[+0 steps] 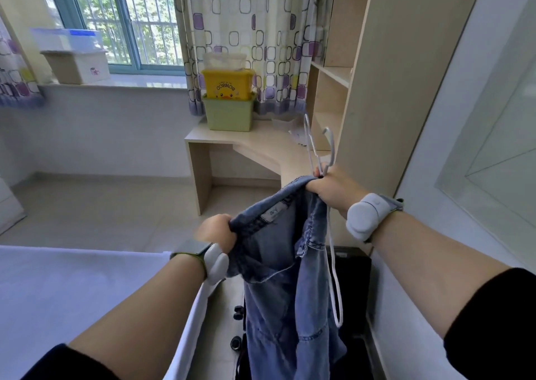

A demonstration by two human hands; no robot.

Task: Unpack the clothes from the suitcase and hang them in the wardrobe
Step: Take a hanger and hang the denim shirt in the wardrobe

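Denim is what I have in hand: a blue denim garment (290, 278), a shirt or dress as far as I can tell, hangs in the air between my two hands, out of the case and stretched open at the collar. My left hand (217, 230) has its fingers curled tight round the left end of the collar. My right hand (333, 188) bunches the other end in a closed fist and clamps the necks of the white plastic hangers (332, 150) in the same grip; their hooks stick up above the garment and a loop trails down its right side.

I judge the task mid-way for this one piece: lifted out, hanger ready, not yet threaded into the shoulders and not yet hung. Directly below the garment lies the black suitcase (353, 292), mostly hidden by the cloth, so I cannot tell what is left inside.

Right of the garment rises a white panelled door (464, 118), which I take for the wardrobe; no rail shows. Left of it is a white bed (72, 292). Beyond it stand a pale wooden desk (261, 147) carrying a yellow plastic box (227, 85) stacked on a green plastic box (229, 113), with a pale wooden shelf unit (333, 75) alongside. Sharing one fist between cloth and hangers is the hindrance: I think I must free a hanger first.
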